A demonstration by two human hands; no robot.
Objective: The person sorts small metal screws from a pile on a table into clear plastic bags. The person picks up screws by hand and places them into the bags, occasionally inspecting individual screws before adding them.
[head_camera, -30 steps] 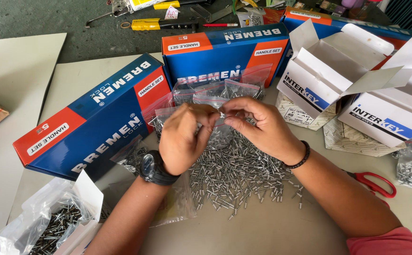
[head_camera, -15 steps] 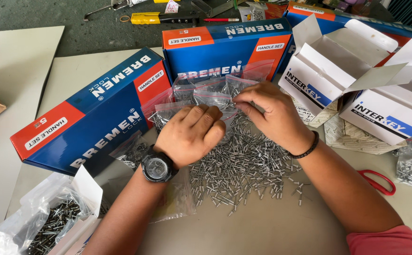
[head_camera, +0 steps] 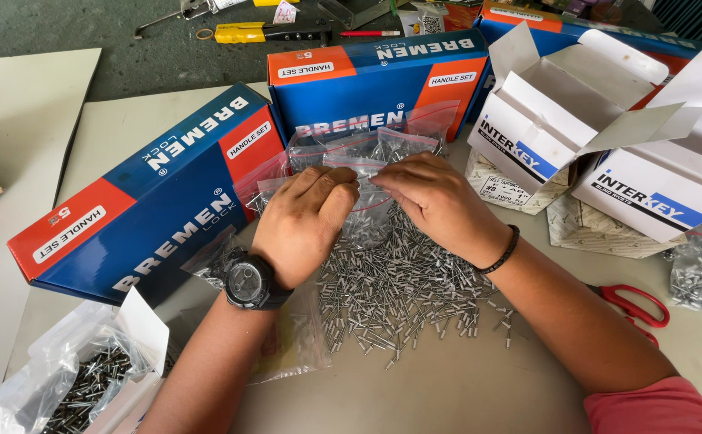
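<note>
clear zip bag (head_camera: 367, 210), rivet-filled, upright over rivet pile (head_camera: 403, 293)

bag mouth (head_camera: 363, 173): behind fingers (head_camera: 331, 189) | scissors (head_camera: 632, 304): arm covers blades

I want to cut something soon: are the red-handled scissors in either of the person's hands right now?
No, the scissors lie on the table beside the right forearm, while the left hand and right hand pinch a small clear bag.

surface: pale tabletop (head_camera: 463, 394) | beyond: dark green floor (head_camera: 86, 32) | light: even daylight
</note>
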